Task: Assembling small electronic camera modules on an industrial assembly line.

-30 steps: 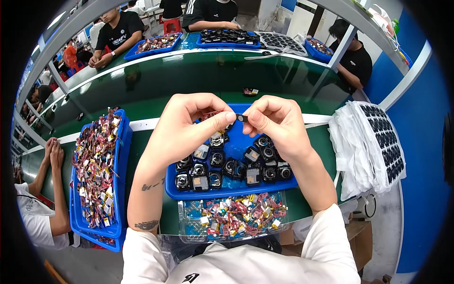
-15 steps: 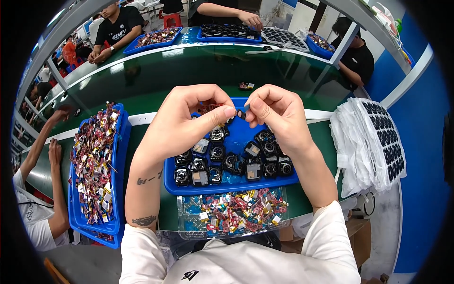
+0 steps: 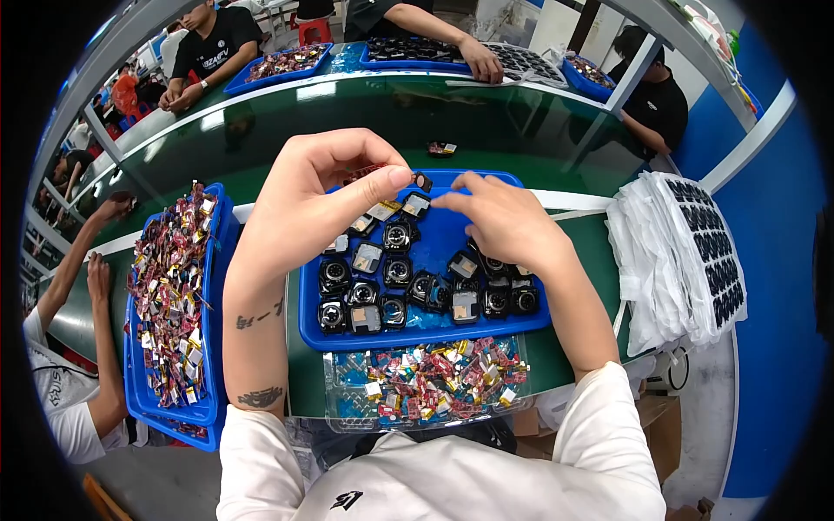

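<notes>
My left hand (image 3: 343,187) is pinched on a red circuit board (image 3: 368,173), mostly hidden by the fingers. A small black piece (image 3: 423,181) sticks out past the thumb tip. My right hand (image 3: 504,217), its fingers apart and nothing seen in them, hovers just right of that piece. Below both hands lies a blue tray (image 3: 426,334) of black smartwatch casings (image 3: 397,271), some showing a round back and others a grey inside. Nearer my body, a clear plastic tray (image 3: 347,408) holds a heap of red circuit boards with small batteries (image 3: 443,382).
Blue bins heaped with boards (image 3: 174,304) stand at left beside a co-worker's arms (image 3: 102,295). At right are stacked white-wrapped trays of black parts (image 3: 686,252). One casing (image 3: 441,149) lies on the green belt (image 3: 347,122). Co-workers sit across it; one hand (image 3: 482,61) reaches over trays.
My right hand has come away from the small black piece and its fingers have spread. My left hand has shifted slightly left and up, still gripping the board. The co-worker's hand opposite moved right.
</notes>
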Motion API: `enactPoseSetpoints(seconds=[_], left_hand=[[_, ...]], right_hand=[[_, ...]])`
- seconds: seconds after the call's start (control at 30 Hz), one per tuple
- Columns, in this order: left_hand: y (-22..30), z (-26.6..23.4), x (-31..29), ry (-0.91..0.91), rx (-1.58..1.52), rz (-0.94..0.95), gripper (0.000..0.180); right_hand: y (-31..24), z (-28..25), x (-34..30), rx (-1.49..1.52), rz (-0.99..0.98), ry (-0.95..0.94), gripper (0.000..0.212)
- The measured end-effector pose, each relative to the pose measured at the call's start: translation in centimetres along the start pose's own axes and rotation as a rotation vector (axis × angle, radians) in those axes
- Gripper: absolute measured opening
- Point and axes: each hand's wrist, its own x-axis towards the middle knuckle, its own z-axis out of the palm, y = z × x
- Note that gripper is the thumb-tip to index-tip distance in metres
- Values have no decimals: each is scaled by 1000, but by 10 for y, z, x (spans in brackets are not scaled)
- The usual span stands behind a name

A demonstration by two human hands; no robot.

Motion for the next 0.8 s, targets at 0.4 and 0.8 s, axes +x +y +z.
enactPoseSetpoints(seconds=[0.4, 0.8], left_hand=[[2, 4, -1, 9, 124, -40, 9], [-10, 29, 2, 265, 597, 200, 7]], right_hand=[[4, -11, 18, 496, -80, -376, 23], [-19, -26, 14, 1369, 154, 95, 36]])
